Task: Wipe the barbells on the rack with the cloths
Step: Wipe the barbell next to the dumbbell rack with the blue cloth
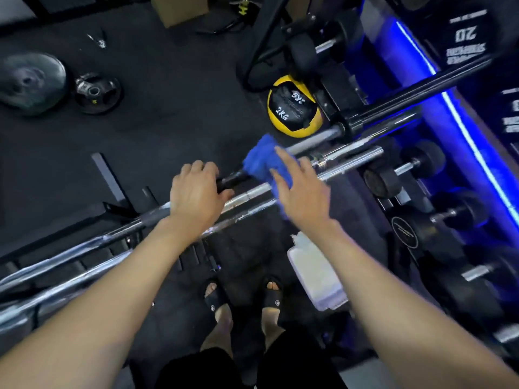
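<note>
Looking down from the head camera, two bare forearms reach over several chrome barbells lying side by side and running from lower left to upper right. The left hand curls its fingers over the dark end of a black bar, thumb resting near the chrome bar beside it. The right hand hovers with fingers spread and fairly straight over a blue cloth, which is draped across the bars just past the left hand; whether the palm presses the cloth or only touches its near edge is hard to tell, since the hand is motion-blurred. A second, white cloth lies lower down near the right forearm, seemingly on the frame beneath the bars. Beyond the bars a yellow and black ball marked 2KG sits on the dark floor. Two weight plates lie flat at the upper left. Dumbbells line a rack at the right beside a strip of blue light. The person's sandalled feet stand below the bars.
</note>
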